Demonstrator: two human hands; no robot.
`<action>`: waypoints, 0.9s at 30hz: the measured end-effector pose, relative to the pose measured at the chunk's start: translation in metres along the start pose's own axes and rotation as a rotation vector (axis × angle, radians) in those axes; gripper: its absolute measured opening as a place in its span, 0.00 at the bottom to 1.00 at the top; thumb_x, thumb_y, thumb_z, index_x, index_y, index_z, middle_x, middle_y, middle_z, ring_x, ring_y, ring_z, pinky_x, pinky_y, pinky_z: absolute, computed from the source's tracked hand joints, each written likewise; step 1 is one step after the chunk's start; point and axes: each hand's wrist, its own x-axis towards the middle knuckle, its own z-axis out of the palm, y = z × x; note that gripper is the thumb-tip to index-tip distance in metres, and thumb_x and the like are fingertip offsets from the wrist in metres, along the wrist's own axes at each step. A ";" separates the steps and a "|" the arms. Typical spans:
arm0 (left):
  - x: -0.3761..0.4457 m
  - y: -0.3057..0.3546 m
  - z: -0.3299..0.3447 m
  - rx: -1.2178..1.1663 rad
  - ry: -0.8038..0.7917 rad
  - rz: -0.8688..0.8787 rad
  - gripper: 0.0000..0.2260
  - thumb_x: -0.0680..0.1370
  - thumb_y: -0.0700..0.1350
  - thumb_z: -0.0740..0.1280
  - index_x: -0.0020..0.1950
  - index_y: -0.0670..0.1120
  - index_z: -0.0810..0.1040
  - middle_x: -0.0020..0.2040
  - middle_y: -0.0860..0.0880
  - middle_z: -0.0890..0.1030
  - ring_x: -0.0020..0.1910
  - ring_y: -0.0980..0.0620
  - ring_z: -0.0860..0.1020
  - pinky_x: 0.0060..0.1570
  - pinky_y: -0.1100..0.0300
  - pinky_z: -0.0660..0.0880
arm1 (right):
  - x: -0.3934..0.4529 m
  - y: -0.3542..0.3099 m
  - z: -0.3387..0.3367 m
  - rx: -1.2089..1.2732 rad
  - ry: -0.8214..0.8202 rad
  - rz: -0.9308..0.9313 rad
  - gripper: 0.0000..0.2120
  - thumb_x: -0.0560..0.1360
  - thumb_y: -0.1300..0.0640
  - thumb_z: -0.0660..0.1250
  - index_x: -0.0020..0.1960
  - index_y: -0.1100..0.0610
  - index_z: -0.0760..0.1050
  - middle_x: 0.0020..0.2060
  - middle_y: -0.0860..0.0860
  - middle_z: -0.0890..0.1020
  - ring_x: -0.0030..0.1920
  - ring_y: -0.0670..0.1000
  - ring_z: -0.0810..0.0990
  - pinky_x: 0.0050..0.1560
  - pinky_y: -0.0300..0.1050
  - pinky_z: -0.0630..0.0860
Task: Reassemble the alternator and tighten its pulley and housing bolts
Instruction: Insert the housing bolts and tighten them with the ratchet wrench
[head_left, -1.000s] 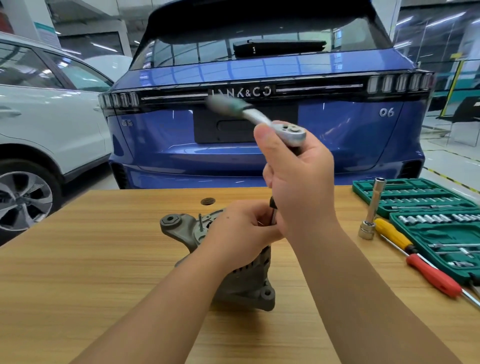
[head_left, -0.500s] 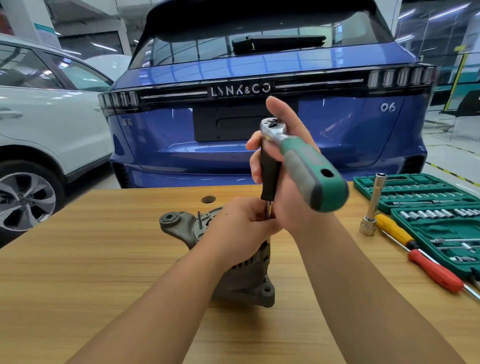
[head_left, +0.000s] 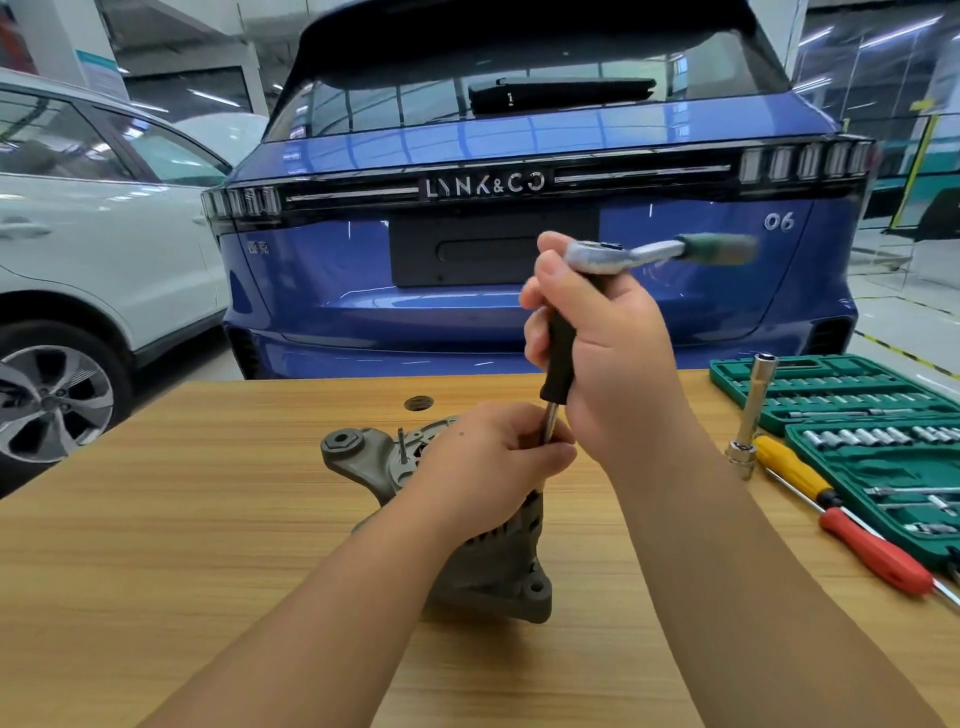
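Nearest on the pale wood-grain table sits the alternator, a ribbed, rough-cast grey metal housing with bolt lugs, resting just ahead of the forearms at the table's middle. The left hand wraps over its top, fingers curled round the housing and the foot of the slim steel extension shaft standing on it; the fastener under that hand is hidden. Above, the right hand grips the shaft's black sleeve, thumb by the head of the ratchet, whose green handle is blurred. Probably a housing bolt is being run down: keeping the shaft plumb, the socket fully seated, and the housing pinned hard against the table should stop the tool slipping. To the right lie a yellow-and-red screwdriver, an upright chrome socket extension and the green plastic socket case. Beyond stand a glossy blue car and a white car.
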 end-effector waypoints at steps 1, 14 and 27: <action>-0.001 0.000 -0.001 -0.025 -0.001 0.002 0.03 0.81 0.52 0.69 0.50 0.59 0.83 0.41 0.52 0.85 0.33 0.55 0.80 0.39 0.55 0.81 | -0.001 0.003 0.001 -0.022 -0.024 -0.051 0.09 0.81 0.60 0.66 0.60 0.53 0.76 0.36 0.50 0.80 0.32 0.47 0.73 0.36 0.40 0.74; -0.005 0.001 -0.004 -0.075 0.023 -0.010 0.05 0.80 0.49 0.72 0.45 0.57 0.84 0.40 0.50 0.84 0.39 0.49 0.82 0.41 0.52 0.82 | 0.002 0.008 0.002 0.185 -0.240 -0.011 0.15 0.80 0.58 0.57 0.64 0.52 0.74 0.37 0.55 0.81 0.28 0.50 0.75 0.30 0.39 0.74; -0.001 0.000 -0.002 -0.026 -0.011 -0.011 0.03 0.81 0.52 0.70 0.48 0.59 0.83 0.40 0.56 0.84 0.38 0.57 0.81 0.43 0.52 0.82 | -0.004 -0.006 0.001 -0.094 -0.033 0.029 0.04 0.80 0.55 0.68 0.53 0.53 0.78 0.35 0.50 0.81 0.31 0.47 0.73 0.37 0.41 0.74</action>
